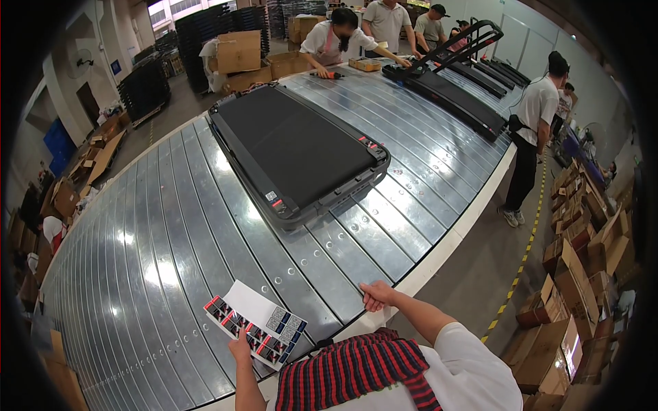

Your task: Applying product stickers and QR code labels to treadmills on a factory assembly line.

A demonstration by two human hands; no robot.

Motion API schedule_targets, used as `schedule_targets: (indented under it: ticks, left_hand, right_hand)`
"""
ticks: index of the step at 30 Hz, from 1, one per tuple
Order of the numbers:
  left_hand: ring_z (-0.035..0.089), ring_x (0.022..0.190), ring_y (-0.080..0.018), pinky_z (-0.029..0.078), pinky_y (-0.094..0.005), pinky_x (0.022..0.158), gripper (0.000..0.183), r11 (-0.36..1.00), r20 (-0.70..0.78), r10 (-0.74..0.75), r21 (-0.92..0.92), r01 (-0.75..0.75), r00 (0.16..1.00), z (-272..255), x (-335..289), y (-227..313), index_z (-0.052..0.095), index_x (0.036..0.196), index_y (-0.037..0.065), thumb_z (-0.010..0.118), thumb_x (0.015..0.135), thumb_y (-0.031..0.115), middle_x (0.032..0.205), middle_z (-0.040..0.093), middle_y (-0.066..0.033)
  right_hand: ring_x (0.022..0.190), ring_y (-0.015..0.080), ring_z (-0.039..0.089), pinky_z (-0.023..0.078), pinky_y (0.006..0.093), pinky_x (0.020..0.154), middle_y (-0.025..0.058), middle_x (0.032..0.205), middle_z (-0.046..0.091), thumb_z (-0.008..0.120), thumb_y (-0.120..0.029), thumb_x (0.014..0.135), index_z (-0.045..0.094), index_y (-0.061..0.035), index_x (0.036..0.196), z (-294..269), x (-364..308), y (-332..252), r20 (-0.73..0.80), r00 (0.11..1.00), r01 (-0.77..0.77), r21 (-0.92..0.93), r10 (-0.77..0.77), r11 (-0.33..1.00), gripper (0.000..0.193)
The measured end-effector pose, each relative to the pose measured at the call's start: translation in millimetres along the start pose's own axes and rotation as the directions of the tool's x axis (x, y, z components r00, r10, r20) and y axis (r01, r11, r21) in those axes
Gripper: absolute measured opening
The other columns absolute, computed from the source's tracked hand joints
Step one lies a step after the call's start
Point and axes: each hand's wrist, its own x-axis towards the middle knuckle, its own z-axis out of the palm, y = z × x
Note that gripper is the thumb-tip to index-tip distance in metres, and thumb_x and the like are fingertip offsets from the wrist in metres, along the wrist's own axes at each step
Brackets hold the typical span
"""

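Note:
My left hand (pixel 240 346) is closed on the lower edge of a sticker sheet (pixel 258 342) printed with red, black and blue labels. Part of the sheet's white backing (pixel 245 305) shows bare along its upper side. Over the conveyor's near right edge hangs my right hand (pixel 377 296), its fingers curled in; whether anything is inside them is hidden. Ahead of both hands, a black treadmill deck (pixel 295 144) lies flat on the metal slat conveyor (pixel 171 274). Small labels (pixel 274 198) sit on the deck's near corner.
Across the conveyor, a person (pixel 336 38) bends over it beside an orange tool (pixel 335 75). More treadmills (pixel 452 96) stand farther along, some with people near them. Someone in a white shirt (pixel 538 109) stands on the right walkway. Cardboard boxes (pixel 569 288) line the right side.

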Motion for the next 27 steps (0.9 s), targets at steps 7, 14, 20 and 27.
schedule_targets:
  ticks: [7,14,20,27]
  left_hand:
    - [0.048,0.059,-0.0130,0.041,-0.0311,0.054,0.035,0.999,-0.003,-0.036,0.027,0.036,0.999,0,8,-11,0.056,0.072,-0.011,0.062,0.073,0.023,0.069,0.057,-0.0113]
    - [0.051,0.062,-0.0142,0.042,-0.0315,0.057,0.034,0.999,0.001,-0.010,-0.045,0.010,1.000,0,8,-14,0.057,0.076,-0.011,0.062,0.073,0.023,0.072,0.058,-0.0116]
    - [0.051,0.062,-0.0144,0.042,-0.0313,0.056,0.034,0.998,0.017,-0.029,-0.060,0.030,0.999,0,4,-6,0.057,0.077,-0.011,0.062,0.073,0.023,0.072,0.059,-0.0114]
    - [0.050,0.059,-0.0144,0.042,-0.0319,0.055,0.034,1.000,0.006,-0.022,-0.019,0.022,1.000,1,5,-7,0.056,0.074,-0.011,0.062,0.073,0.023,0.070,0.058,-0.0113]
  right_hand:
    - [0.043,0.0168,0.055,0.043,0.0249,0.037,0.0122,0.056,0.058,0.039,-0.053,0.080,0.053,-0.0031,0.065,0,-4,-3,0.002,1.000,0.007,-0.012,-0.007,1.000,0.054]
    - [0.042,0.0167,0.055,0.043,0.0248,0.037,0.0121,0.056,0.058,0.039,-0.053,0.080,0.053,-0.0027,0.065,2,-2,-3,-0.012,1.000,-0.004,-0.018,0.003,1.000,0.054]
    - [0.042,0.0167,0.055,0.043,0.0248,0.036,0.0121,0.056,0.058,0.039,-0.053,0.080,0.053,-0.0028,0.065,0,-2,-2,-0.011,1.000,0.000,-0.012,-0.001,1.000,0.054]
    - [0.042,0.0187,0.055,0.043,0.0255,0.035,0.0139,0.056,0.058,0.040,-0.053,0.079,0.053,-0.0003,0.065,1,1,0,-0.011,1.000,0.006,0.009,-0.006,1.000,0.056]
